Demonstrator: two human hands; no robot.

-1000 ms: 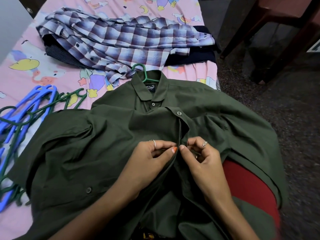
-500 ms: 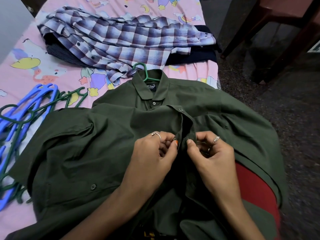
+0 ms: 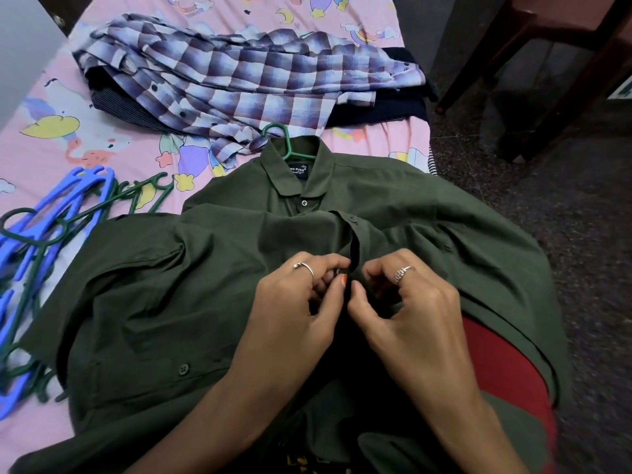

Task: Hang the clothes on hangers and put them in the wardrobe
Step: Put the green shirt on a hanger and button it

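A dark green shirt (image 3: 191, 289) lies spread across the bed and my lap, collar away from me. The green hook of a hanger (image 3: 284, 138) sticks out of its collar. The top two buttons are fastened. My left hand (image 3: 294, 302) pinches the left placket edge at a button below them. My right hand (image 3: 407, 302) pinches the right placket edge just opposite, thumbs nearly touching. A checked purple-and-white shirt (image 3: 239, 83) lies crumpled at the far end of the bed on top of dark folded clothes (image 3: 379, 107).
Several blue and green hangers (image 3: 41, 241) lie in a heap on the pink patterned bedsheet (image 3: 51, 138) at the left. A dark wooden chair (image 3: 547, 56) stands on the speckled floor at the far right. A grey panel fills the top left corner.
Both hands have slid up the placket towards the collar and closed in on the third button. The shirt front has shifted slightly with them.
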